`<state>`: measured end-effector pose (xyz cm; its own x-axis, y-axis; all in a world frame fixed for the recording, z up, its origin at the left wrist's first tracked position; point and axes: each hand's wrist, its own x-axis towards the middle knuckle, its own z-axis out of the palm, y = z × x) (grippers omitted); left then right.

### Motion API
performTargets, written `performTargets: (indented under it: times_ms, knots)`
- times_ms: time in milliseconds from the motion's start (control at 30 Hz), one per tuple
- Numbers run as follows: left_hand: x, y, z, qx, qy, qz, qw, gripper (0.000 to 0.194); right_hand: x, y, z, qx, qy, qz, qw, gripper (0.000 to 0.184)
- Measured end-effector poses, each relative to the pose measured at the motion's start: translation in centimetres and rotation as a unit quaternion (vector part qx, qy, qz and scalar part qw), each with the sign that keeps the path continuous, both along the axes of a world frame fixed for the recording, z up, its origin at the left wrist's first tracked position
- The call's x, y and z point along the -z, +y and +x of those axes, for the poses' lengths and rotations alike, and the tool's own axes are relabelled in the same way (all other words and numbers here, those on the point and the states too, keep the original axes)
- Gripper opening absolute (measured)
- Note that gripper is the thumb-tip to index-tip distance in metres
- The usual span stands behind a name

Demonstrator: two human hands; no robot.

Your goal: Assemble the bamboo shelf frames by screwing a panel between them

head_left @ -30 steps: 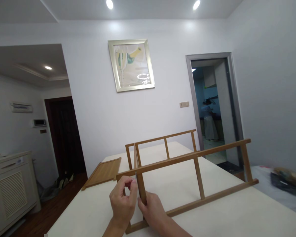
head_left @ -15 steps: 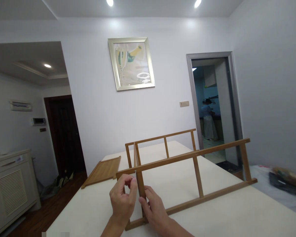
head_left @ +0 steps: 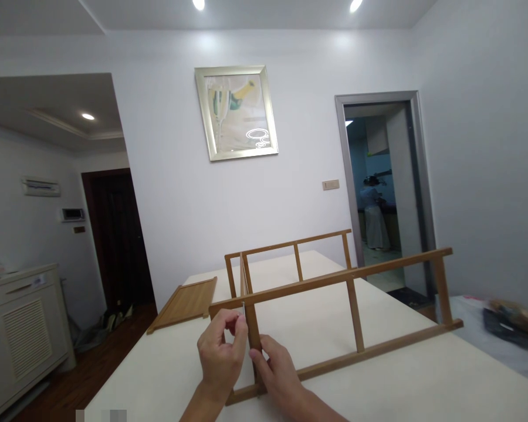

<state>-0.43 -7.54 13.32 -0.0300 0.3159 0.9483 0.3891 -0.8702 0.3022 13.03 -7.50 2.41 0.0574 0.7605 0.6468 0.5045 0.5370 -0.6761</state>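
A brown wooden shelf frame (head_left: pixel 305 287) stands on its side on the white table, its two ladder-like sides joined by a board near the left end. My left hand (head_left: pixel 222 346) is closed in a pinch at that end, beside the near side's top rail. Between its fingertips is a thin shiny metal rod (head_left: pixel 244 308), which looks like a hex key; the fingers partly hide it. My right hand (head_left: pixel 279 366) grips the near side's crossbar (head_left: pixel 253 328), thumb on the front and fingers behind.
A slatted wooden panel (head_left: pixel 187 302) lies on the table (head_left: pixel 158 375) to the left. A white cabinet (head_left: pixel 30 328) is at the far left. Bagged items (head_left: pixel 510 322) lie beyond the right edge. In the doorway room behind stands a person (head_left: pixel 374 217).
The view has shifted slightly, so everything sits a little further right. My left fingertips have turned a little at the metal rod. My right hand keeps its grip on the crossbar.
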Motion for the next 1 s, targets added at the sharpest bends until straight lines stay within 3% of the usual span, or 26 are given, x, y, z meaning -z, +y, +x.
performTargets:
  times_ms: [433,733,1000]
  knots:
    - [-0.1,0.4,0.1,-0.030,0.038,0.108,0.993,0.012,-0.1,0.0,-0.1,0.009,0.002,-0.010,1.000,0.032]
    - [0.6,1.2,0.0,-0.037,0.112,0.196,0.974,0.032,0.1,0.2,-0.1,0.014,0.001,-0.015,1.000,0.034]
    - [1.8,2.3,-0.2,-0.021,0.126,0.195,0.972,0.045,0.1,0.2,-0.1,0.014,0.001,-0.015,1.000,0.035]
